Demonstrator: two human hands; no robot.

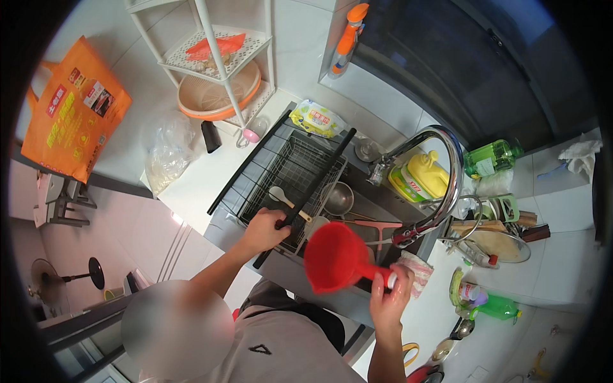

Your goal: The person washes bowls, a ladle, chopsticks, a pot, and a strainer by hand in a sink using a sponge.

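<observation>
My left hand (265,230) grips the near end of a black bar (322,176) on a wire rack lying across the sink. My right hand (391,298) holds a red plastic water scoop (333,258) by its handle, above the sink's front edge. Under the rack sits a metal wire basket (263,184), with a white spoon (282,195) over it. A steel bowl (337,199) and a pink squeegee-like tool (380,225) lie in the sink. The scoop hides part of the basin.
A chrome faucet (455,177) arches over the sink beside a yellow detergent jug (419,177). A wipes pack (316,118) lies behind the rack. Leftward are a plastic bag (168,148) and a white corner shelf (218,72). A striped cloth (416,273) rests on the right counter.
</observation>
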